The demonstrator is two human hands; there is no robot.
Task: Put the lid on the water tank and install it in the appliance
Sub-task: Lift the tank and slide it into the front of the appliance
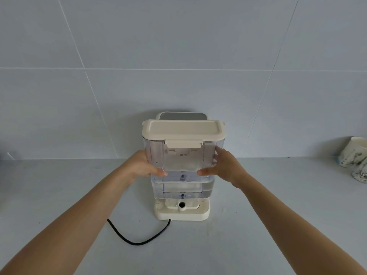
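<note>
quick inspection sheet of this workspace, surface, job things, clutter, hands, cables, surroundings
surface: grey counter, a few dark specks
job's things: clear tank with cream lid on, held above the appliance base; base inlet uncovered, tank not seated
clutter: patterned cups at far right
grippers: left hand and right hand grip the tank's sides
cables: black cord runs left from the base, loose on the counter
surroundings: grey tiled wall
</note>
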